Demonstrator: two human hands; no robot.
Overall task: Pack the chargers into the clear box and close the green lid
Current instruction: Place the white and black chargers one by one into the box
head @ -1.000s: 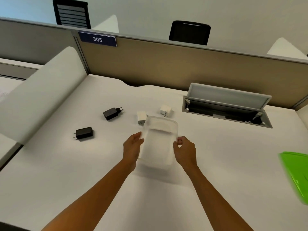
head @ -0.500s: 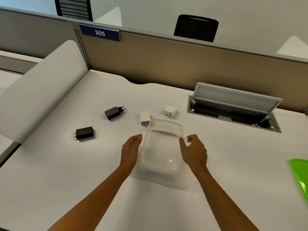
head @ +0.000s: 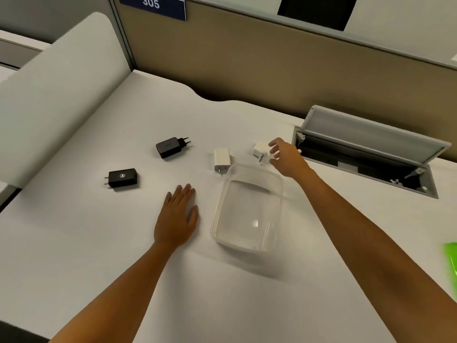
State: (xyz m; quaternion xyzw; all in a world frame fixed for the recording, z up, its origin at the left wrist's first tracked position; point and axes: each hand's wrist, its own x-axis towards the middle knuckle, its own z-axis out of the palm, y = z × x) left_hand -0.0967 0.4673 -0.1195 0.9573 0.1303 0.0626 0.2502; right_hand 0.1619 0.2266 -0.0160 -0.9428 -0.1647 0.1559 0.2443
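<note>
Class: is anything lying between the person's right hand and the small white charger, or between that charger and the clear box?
Nothing visible. The right hand is open right beside the small white charger, and only bare desk separates that charger from the empty clear box.

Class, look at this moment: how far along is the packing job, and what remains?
Done: the clear box sits open and empty on the desk. In hand: the right hand reaches, fingers spread, for the small white charger. Left: that one, the other white charger, both black chargers, then the green lid at the right edge. The left hand rests flat.
</note>
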